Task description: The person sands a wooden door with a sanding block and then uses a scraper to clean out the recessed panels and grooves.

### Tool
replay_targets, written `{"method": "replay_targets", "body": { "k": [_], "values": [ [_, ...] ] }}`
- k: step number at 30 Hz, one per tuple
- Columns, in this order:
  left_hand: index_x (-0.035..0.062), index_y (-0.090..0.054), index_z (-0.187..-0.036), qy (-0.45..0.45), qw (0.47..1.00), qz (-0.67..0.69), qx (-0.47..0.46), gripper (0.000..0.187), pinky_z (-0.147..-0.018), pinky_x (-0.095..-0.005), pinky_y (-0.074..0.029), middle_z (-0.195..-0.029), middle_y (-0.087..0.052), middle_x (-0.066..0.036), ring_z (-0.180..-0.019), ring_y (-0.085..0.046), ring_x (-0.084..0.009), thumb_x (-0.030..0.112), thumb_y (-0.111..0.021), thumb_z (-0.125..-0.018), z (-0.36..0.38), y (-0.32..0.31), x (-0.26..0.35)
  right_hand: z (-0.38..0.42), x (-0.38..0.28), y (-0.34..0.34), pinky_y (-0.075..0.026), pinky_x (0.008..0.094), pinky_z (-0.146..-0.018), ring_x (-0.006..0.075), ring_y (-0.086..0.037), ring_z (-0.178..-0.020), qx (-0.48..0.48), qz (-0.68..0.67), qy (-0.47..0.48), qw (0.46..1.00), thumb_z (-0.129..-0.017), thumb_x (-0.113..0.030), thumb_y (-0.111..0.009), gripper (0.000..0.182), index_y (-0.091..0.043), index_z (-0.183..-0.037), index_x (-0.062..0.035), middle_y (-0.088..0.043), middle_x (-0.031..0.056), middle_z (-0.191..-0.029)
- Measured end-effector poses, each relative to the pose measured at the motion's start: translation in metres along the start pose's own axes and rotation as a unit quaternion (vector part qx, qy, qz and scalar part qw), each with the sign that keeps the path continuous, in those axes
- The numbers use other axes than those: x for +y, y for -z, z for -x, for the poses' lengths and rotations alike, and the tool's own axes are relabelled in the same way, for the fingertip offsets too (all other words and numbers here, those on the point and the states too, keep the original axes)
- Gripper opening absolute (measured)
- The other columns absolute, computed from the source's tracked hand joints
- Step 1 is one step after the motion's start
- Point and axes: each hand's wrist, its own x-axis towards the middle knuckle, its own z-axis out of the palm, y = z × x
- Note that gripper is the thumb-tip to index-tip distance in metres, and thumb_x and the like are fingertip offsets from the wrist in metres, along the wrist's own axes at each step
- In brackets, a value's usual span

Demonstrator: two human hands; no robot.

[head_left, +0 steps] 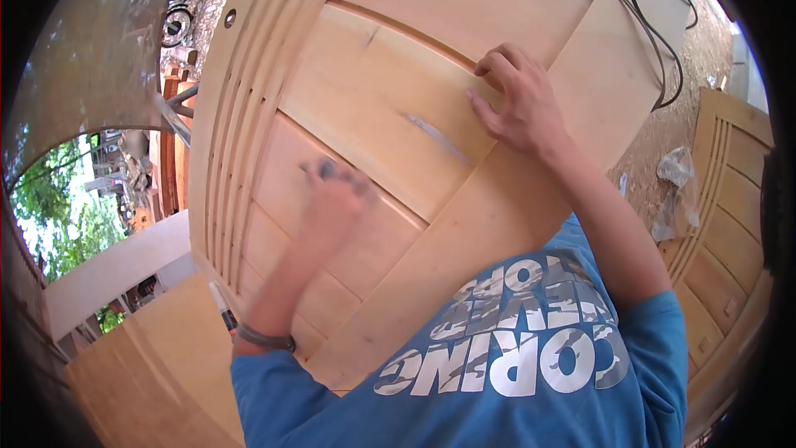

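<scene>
In the head view, directly in front of the torso and beneath both hands: a panelled wooden door point(514, 191), long axis slanting from the far upper right to the near lower left, with panel grooves running crosswise. On the yellowish panel point(356, 75), between the hands and closer to the right: a pale streak point(435, 134), long axis roughly parallel to those grooves. Right hand point(518, 95) farther out, above and right of the streak, loosely curled with thumb apart, gripping nothing visible, at the door's surface. Left hand point(336, 187) below and left of the streak, over the pinker panel beside a groove, blurred; something dark at the fingers, but impossible to tell whether gripped or what kind.
</scene>
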Motion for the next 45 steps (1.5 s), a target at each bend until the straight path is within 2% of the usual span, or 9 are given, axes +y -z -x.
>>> {"method": "replay_targets", "body": {
  "k": [6,9,18,24,28,34,40,42,45],
  "values": [
    [0.0233,-0.072,-0.084,0.089,0.974,0.201,0.046,0.021,-0.103,-0.0549,-0.030,-0.098,-0.066,0.002,-0.104,-0.054,-0.0191,0.014,-0.054,-0.081,0.000,-0.030,-0.094,-0.002,0.001,-0.002,-0.045,0.0419,-0.091,0.0313,-0.056,-0.100,-0.014,0.013,-0.001,1.000,-0.079,-0.018,-0.070,0.024,-0.060,-0.096,-0.0048,-0.059,0.0106,-0.101],
    [0.0222,-0.072,-0.086,-0.050,0.997,0.038,0.033,0.022,-0.103,-0.0494,-0.033,-0.100,-0.066,0.002,-0.104,-0.054,-0.0192,0.014,-0.053,-0.082,-0.008,0.006,-0.031,-0.002,0.000,0.000,-0.045,0.0417,-0.090,0.0313,-0.056,-0.099,-0.005,0.014,0.001,1.000,-0.079,-0.018,-0.071,0.023,-0.060,-0.096,-0.0054,-0.058,0.0106,-0.101],
    [0.0244,-0.072,-0.096,0.129,0.991,0.035,-0.015,0.025,-0.107,-0.0530,-0.031,-0.108,-0.066,0.003,-0.112,-0.055,-0.0177,0.014,-0.054,-0.084,-0.001,-0.006,-0.115,-0.003,0.000,-0.003,-0.045,0.0415,-0.089,0.0308,-0.056,-0.098,-0.019,0.012,0.001,1.000,-0.078,-0.016,-0.071,0.022,-0.059,-0.093,-0.0050,-0.058,0.0116,-0.099],
    [0.0265,-0.074,-0.097,0.036,0.999,0.011,-0.004,0.030,-0.105,-0.0519,-0.032,-0.109,-0.067,0.000,-0.110,-0.058,-0.0179,0.009,-0.054,-0.083,0.000,-0.014,-0.098,-0.004,-0.005,-0.001,-0.044,0.0411,-0.089,0.0309,-0.056,-0.098,-0.015,0.011,-0.007,1.000,-0.078,-0.016,-0.070,0.022,-0.059,-0.093,-0.0044,-0.058,0.0119,-0.098],
    [0.0176,-0.073,-0.103,0.236,0.967,0.095,0.014,0.026,-0.101,-0.0400,-0.040,-0.108,-0.069,-0.005,-0.106,-0.063,-0.0209,0.006,-0.064,-0.082,0.004,0.017,-0.146,-0.004,-0.003,-0.002,-0.045,0.0421,-0.088,0.0315,-0.056,-0.098,-0.012,0.011,0.007,1.000,-0.079,-0.016,-0.071,0.021,-0.059,-0.092,-0.0039,-0.058,0.0121,-0.096],
    [-0.0030,-0.069,-0.101,0.413,0.724,0.416,0.364,0.027,-0.073,-0.0350,-0.053,-0.092,-0.072,-0.013,-0.084,-0.070,-0.0224,0.021,-0.067,-0.091,0.033,0.062,-0.113,-0.005,-0.001,-0.004,-0.046,0.0421,-0.086,0.0327,-0.057,-0.096,-0.013,0.033,0.027,0.999,-0.080,-0.015,-0.071,0.020,-0.059,-0.091,-0.0027,-0.059,0.0130,-0.097],
    [0.0042,-0.051,-0.127,0.372,0.261,0.800,0.392,0.041,-0.084,-0.0351,-0.057,-0.113,-0.064,-0.006,-0.097,-0.066,-0.0186,0.016,-0.066,-0.091,0.087,0.004,-0.016,-0.004,-0.004,-0.005,-0.047,0.0410,-0.082,0.0327,-0.059,-0.092,-0.022,0.019,0.016,0.999,-0.082,-0.014,-0.069,0.019,-0.059,-0.091,-0.0011,-0.058,0.0140,-0.095],
    [0.0045,-0.053,-0.125,0.355,0.156,0.829,0.402,0.040,-0.086,-0.0354,-0.056,-0.111,-0.065,-0.006,-0.098,-0.066,-0.0188,0.014,-0.067,-0.089,0.096,-0.016,0.033,-0.002,-0.006,-0.007,-0.047,0.0393,-0.080,0.0309,-0.058,-0.087,-0.027,0.019,0.022,0.999,-0.083,-0.015,-0.068,0.018,-0.059,-0.091,-0.0010,-0.058,0.0136,-0.094],
    [0.0036,-0.053,-0.125,0.351,0.124,0.838,0.399,0.045,-0.087,-0.0349,-0.055,-0.112,-0.064,-0.006,-0.099,-0.066,-0.0183,0.010,-0.071,-0.084,0.096,-0.038,0.098,-0.003,-0.004,-0.006,-0.047,0.0378,-0.079,0.0281,-0.058,-0.084,-0.052,0.041,0.024,0.997,-0.084,-0.014,-0.068,0.018,-0.060,-0.093,-0.0007,-0.058,0.0130,-0.092]
  ]
}}
